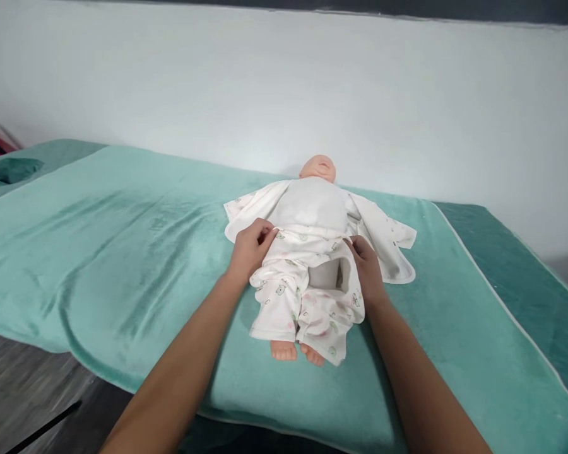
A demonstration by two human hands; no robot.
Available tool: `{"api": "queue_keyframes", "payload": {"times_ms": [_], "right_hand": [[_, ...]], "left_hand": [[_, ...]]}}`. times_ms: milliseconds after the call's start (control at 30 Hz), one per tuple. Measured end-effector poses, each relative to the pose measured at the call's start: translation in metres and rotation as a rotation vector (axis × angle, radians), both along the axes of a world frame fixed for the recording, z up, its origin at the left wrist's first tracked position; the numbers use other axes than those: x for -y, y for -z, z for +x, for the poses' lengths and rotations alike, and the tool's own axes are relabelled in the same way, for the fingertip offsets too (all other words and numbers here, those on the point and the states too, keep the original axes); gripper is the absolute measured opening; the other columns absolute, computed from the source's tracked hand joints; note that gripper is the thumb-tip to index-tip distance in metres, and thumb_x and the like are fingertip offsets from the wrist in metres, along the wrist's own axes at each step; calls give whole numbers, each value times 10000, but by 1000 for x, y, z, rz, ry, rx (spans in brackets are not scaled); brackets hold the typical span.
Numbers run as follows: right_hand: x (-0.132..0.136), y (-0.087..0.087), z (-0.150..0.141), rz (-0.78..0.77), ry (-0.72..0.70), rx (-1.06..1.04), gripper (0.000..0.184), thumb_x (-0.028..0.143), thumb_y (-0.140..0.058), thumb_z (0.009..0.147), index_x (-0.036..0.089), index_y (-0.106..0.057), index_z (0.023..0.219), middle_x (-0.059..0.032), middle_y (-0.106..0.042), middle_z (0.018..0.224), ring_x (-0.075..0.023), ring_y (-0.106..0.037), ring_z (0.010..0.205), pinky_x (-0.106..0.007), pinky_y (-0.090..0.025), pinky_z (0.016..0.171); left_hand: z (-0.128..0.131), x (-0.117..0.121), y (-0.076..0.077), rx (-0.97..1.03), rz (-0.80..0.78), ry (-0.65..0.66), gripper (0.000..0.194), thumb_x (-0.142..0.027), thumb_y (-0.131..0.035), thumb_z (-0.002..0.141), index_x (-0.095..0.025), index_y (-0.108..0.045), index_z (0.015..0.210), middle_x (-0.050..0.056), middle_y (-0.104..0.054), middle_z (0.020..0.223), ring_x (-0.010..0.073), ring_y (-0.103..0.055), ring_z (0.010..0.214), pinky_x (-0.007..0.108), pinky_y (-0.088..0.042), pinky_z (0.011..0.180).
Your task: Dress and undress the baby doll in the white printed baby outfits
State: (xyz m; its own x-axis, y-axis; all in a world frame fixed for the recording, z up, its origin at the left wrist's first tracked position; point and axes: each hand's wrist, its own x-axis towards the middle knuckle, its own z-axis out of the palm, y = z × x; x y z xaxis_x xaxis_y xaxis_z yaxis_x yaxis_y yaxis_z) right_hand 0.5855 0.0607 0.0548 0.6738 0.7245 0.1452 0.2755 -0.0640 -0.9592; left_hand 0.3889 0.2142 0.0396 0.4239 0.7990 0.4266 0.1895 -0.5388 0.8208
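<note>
A baby doll lies on its back, head toward the wall and feet toward me. It has on printed white baby trousers with an opening at the crotch, through which pale material shows. My left hand pinches the waistband on the left side of the doll's belly. At the opposite side, my right hand grips the waistband, its fingertips partly hidden by cloth. Around the doll's pale torso, a white baby jacket is spread open, sleeves out to both sides. Bare toes stick out below the trouser legs.
A light green blanket with some wrinkles covers the bed, over a darker green cover at the right. A white wall stands behind. Grey floor shows at the lower left, past the bed's edge.
</note>
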Motion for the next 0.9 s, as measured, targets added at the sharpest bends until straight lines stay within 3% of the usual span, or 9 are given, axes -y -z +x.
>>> {"api": "queue_keyframes", "payload": {"times_ms": [133,333,433,533,700,900], "right_hand": [[6,-8,7,-67,-179,-78,380,572,-676,816,209,-595,740,27,-537,679,-147,-463,668,-270,-377,593],[17,-16,16,-105,-460,-125,238,424,-753,761,204,-704,837,12,-686,748,-189,-609,744,-344,-520,744],[18,-16,15,-122,-556,-103,164,351,-728,764,201,-716,828,8,-720,790,-212,-645,817,-366,-531,800],[16,-12,14,-121,-540,-91,159,309,-713,760,194,-722,870,15,-730,822,-208,-649,833,-364,-530,804],[12,-11,8,-63,-466,-48,137,310,-694,766,189,-722,824,9,-722,772,-217,-657,827,-382,-536,829],[10,-22,3,-56,-449,39,179,366,-707,743,203,-689,670,-26,-714,700,-272,-675,837,-465,-540,894]], "left_hand": [[-8,-5,-6,161,-489,245,293,-490,-672,867,-197,-662,887,-24,-572,692,125,-493,643,248,-377,604],[-19,-8,-10,57,-784,405,325,-422,-762,763,-182,-662,957,-35,-591,740,97,-462,604,225,-342,570],[-23,-7,-13,-21,-748,486,361,-328,-788,700,-171,-677,1005,2,-661,875,136,-563,743,243,-423,661],[-25,-6,-17,-88,-645,517,338,-257,-770,684,-171,-683,999,24,-692,969,183,-603,895,276,-462,768],[-23,-4,-20,-115,-594,515,225,-251,-745,707,-182,-689,914,12,-693,858,195,-618,837,310,-490,768],[-18,-1,-20,-85,-629,594,350,-287,-826,658,-182,-749,983,58,-757,890,262,-676,921,359,-538,832]]}}
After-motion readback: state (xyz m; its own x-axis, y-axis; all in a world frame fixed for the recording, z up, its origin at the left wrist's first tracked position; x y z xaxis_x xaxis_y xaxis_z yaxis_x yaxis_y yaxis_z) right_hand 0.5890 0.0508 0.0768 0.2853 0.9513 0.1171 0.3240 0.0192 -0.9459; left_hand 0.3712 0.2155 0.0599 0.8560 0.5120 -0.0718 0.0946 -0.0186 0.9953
